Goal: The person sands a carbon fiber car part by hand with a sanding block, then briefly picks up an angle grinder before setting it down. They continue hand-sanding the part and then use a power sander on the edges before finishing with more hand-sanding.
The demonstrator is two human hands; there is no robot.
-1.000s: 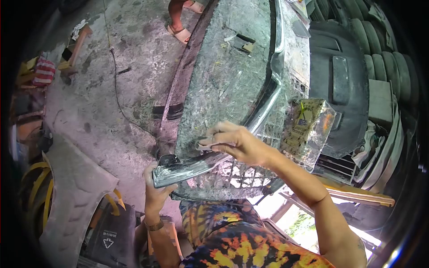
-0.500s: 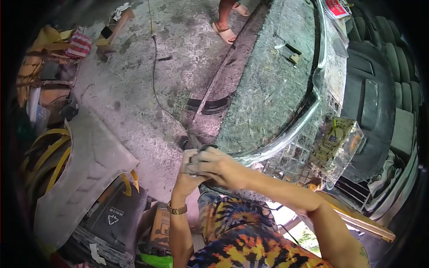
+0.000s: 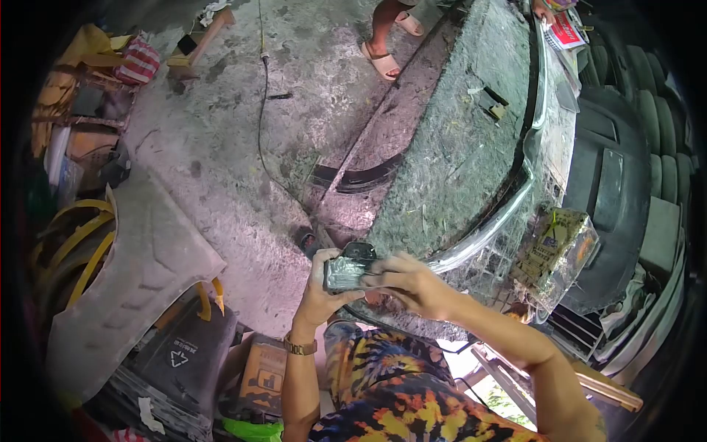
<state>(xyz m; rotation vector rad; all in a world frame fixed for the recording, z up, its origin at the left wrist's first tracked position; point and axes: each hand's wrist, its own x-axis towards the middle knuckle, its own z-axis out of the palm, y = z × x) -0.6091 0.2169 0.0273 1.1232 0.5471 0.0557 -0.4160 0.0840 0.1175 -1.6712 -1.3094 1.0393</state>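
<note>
My left hand (image 3: 321, 298), with a watch on its wrist, grips a small dark rectangular block (image 3: 345, 274) with a shiny grey face turned up. A rounded black part (image 3: 360, 251) sticks out at its far side. At the block's right end is my right hand (image 3: 414, 286), its fingers bunched together and slightly blurred; whatever they pinch is hidden. Both hands are in front of my tie-dye shirt, close to the near end of a long, dusty grey-green panel (image 3: 442, 162).
A grey car fender (image 3: 140, 272) lies at left, beside a black bin (image 3: 180, 353) and a cardboard box (image 3: 263, 376). A hose (image 3: 262, 110) runs along the floor. Another person's sandalled foot (image 3: 383, 66) is beyond. At right are a wrapped box (image 3: 556, 247) and a large black panel (image 3: 607, 177).
My hands have drawn apart, with the right one shifting to the right, so the block's shiny grey face now shows. The whole view has also shifted slightly.
</note>
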